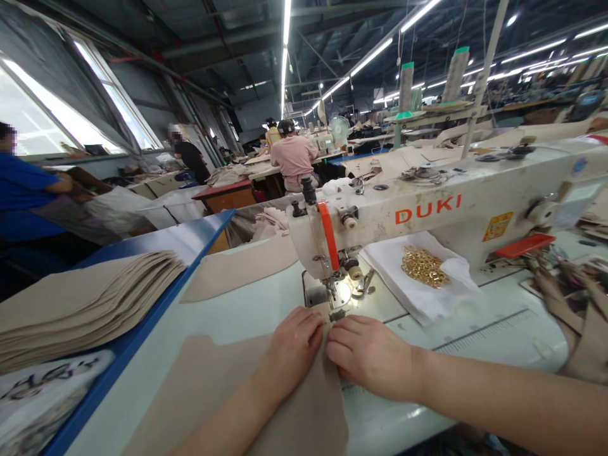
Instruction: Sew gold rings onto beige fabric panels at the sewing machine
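A beige fabric piece (313, 411) lies on the pale sewing table and reaches up to the presser foot (337, 313) of a white sewing machine (427, 202). Just in front of the foot, my left hand (295, 345) has its fingers curled and pinches the fabric's upper edge. My right hand (373, 354) is closed at the same edge from the right, knuckles up, close beside the left. Both sets of fingertips are partly hidden, so any small part between them cannot be made out. The machine's lamp lights the needle plate (342, 292).
Gold-coloured metal rings (424, 266) lie on a white cloth (456, 294) under the machine arm. Another beige panel (242, 269) rests behind left. A stack of beige panels (90, 297) sits on a blue-edged surface at left. Several people work further back, one in a pink shirt (293, 158).
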`<state>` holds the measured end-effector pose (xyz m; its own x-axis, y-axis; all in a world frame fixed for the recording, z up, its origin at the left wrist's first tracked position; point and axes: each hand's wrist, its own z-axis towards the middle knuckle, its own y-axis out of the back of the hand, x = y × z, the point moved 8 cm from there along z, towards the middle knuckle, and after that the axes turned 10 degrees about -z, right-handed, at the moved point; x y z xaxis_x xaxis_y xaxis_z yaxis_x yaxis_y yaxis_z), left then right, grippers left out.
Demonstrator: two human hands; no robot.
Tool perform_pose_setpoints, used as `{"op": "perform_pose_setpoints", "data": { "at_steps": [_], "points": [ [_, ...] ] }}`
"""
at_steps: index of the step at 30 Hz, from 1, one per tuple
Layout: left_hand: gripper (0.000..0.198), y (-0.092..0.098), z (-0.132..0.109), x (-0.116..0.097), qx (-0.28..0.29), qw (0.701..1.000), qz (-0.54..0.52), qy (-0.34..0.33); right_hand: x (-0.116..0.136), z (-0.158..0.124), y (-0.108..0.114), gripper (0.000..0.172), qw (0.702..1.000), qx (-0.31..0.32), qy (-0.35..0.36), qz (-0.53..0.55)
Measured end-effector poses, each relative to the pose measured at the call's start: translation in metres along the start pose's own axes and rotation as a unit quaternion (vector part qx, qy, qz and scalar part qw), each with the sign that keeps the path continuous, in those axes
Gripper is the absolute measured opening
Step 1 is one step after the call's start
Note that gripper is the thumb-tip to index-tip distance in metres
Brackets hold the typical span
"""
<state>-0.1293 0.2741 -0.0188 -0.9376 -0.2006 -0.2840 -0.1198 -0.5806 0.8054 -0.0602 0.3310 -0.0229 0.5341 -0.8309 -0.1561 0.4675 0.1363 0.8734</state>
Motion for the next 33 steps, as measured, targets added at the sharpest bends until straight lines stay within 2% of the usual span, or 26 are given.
{"op": "perform_pose_setpoints", "data": {
  "at_steps": [4,11,33],
  "points": [
    [0.016,0.0003,-0.0002,-0.0024,-0.002,1.0,0.0,-0.008,0.0049,-0.001,-0.0055,0.01,0.999,0.028,0.015,0.028],
    [0.015,-0.0017,0.0008,-0.0017,-0.001,1.0,0.006,-0.006,0.0015,-0.0027,-0.0077,0.008,0.998,0.033,0.005,0.056],
    [0.016,-0.0036,0.0026,-0.001,-0.005,1.0,0.004,-0.002,0.0029,-0.0031,-0.0052,0.008,0.999,0.027,-0.007,0.035]
  ]
}}
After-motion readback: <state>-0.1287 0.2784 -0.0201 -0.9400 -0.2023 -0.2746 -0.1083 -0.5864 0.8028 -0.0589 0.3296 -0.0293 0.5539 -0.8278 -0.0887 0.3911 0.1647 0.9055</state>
